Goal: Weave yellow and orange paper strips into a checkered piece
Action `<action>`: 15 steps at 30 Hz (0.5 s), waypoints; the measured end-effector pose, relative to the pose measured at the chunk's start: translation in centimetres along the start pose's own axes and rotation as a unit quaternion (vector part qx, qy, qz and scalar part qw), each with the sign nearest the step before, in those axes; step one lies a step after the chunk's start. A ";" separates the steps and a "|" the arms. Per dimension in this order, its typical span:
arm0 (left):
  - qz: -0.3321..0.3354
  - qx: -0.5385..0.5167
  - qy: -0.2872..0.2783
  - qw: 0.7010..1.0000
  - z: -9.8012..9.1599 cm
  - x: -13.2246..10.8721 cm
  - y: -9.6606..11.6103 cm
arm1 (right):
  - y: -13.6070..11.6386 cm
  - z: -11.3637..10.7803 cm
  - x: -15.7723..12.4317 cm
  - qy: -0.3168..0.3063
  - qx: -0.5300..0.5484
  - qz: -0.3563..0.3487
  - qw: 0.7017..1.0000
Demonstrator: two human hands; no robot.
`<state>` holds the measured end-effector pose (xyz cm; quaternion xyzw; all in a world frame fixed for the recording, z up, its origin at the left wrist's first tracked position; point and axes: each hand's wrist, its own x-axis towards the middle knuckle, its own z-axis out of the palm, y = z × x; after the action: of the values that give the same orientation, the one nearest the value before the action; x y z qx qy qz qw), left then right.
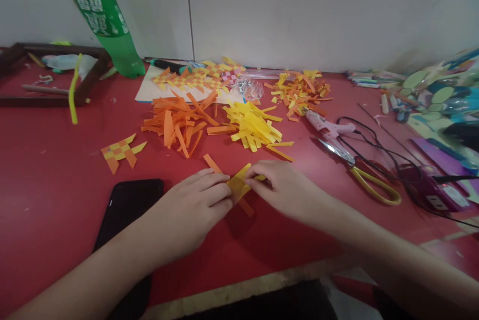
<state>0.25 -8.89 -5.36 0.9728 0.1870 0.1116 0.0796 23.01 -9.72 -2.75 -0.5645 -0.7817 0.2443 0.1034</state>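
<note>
- Left hand [204,200], on the near side of the yellow pile [256,128] and a little to its left, lies over the strips with fingers close together and bent; its thumb is hidden, so I cannot tell whether it grips.
- Right hand [282,183], on the near side of the yellow pile and slightly to its right, has thumb and forefinger pinched on the yellow strips [238,180].
- These yellow strips sit between the hands, just nearer than the yellow pile; an orange strip [211,163] crosses them slantwise, its two ends showing. How they interlace is too unclear to tell.
- Phone [129,205], dark-screened, lies nearer than the yellow pile and to its left, partly beneath the left forearm.
- Magenta box [436,190], with a black cord, is well right of the yellow pile.
- Scissors [352,163], yellow-handled, lie right of the yellow pile.
- Paper fish [121,153], orange and yellow, lies well left of the yellow pile.
- Orange pile [175,123] spreads just left of the yellow pile.
- Glue gun [329,125], pink, lies right of the yellow pile.
- Scraps [303,90], orange and yellow, heap beyond the yellow pile, to its right.
- Woven pieces [190,80] lie beyond the yellow pile, to its left.
- Green bottle [103,18] stands farther back, well left of the yellow pile.
</note>
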 end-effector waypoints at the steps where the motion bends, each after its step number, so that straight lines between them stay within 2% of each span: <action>1: -0.001 -0.002 0.001 1.000 0.0 0.0 0.0 | 0.2 0.0 -0.1 0.006 0.002 0.009 1.000; 5: 0.002 -0.009 0.001 1.000 -0.3 0.1 0.2 | 0.6 -0.1 -0.3 0.015 0.003 0.039 0.999; 15: -0.002 -0.005 -0.009 1.000 -0.3 0.2 0.0 | 0.7 0.1 -0.1 0.021 0.019 0.061 0.998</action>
<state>0.32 -8.80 -4.99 0.9730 0.1874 0.1038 0.0862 23.55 -9.68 -3.16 -0.6142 -0.7385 0.2534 0.1151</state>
